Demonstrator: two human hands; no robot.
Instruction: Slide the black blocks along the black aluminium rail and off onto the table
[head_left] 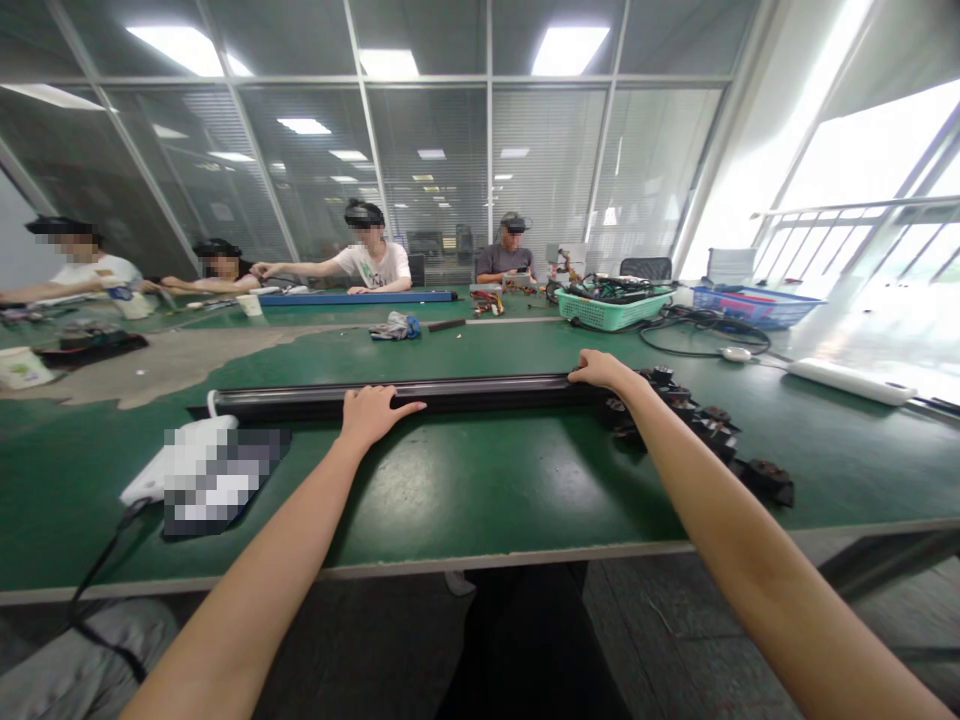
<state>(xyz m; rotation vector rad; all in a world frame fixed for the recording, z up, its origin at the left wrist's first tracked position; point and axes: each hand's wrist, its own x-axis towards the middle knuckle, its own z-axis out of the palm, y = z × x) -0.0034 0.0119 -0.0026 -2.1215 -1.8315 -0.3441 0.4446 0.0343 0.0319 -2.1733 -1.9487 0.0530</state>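
A long black metal bar (480,392) with a glossy, ridged upper face lies across the green table in front of me. My left hand (371,413) grips it left of the middle, fingers bent over its top and thumb stretched along the near side. Around its right end my right hand (606,370) is closed, and the fingertips are partly hidden behind the bar. Several small black parts with brownish tops (705,425) sit in a cluster beside my right wrist, partly covered by the forearm.
A white device (180,455) with a cable and a blurred flat item (225,490) lie near the bar's left end. Farther back are a crumpled glove (395,327), a green basket (615,308) of cables, a blue basket (757,305) and a white power strip (851,382). Several people sit across the table.
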